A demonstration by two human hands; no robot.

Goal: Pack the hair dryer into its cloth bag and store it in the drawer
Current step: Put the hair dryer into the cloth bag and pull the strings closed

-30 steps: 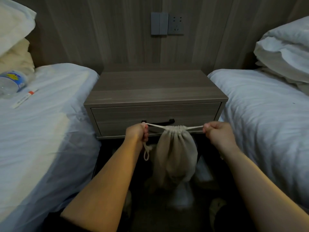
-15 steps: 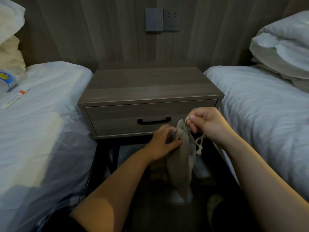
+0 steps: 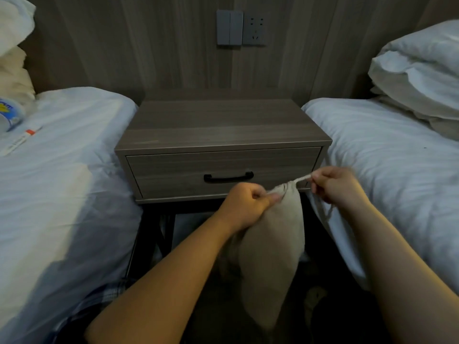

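A beige cloth bag (image 3: 273, 249) hangs full in front of the nightstand, its mouth gathered tight. My left hand (image 3: 244, 207) pinches the gathered neck of the bag. My right hand (image 3: 335, 187) grips the drawstring (image 3: 301, 179), stretched taut from the bag's mouth to the right. The hair dryer itself is hidden; I cannot see inside the bag. The nightstand's drawer (image 3: 173, 170) is closed, with its black handle (image 3: 228, 177) just above my left hand.
The wooden nightstand (image 3: 223, 125) stands between two white beds, left bed (image 3: 62, 182) and right bed (image 3: 397, 170). A water bottle (image 3: 10, 115) and a small tube (image 3: 22, 140) lie on the left bed. Pillows (image 3: 422, 78) sit at the far right. A switch and socket (image 3: 241, 27) are on the wall.
Both hands had pulled the strings apart. Then my left hand moved to the bag's neck, and my right hand now draws the string out to the right.
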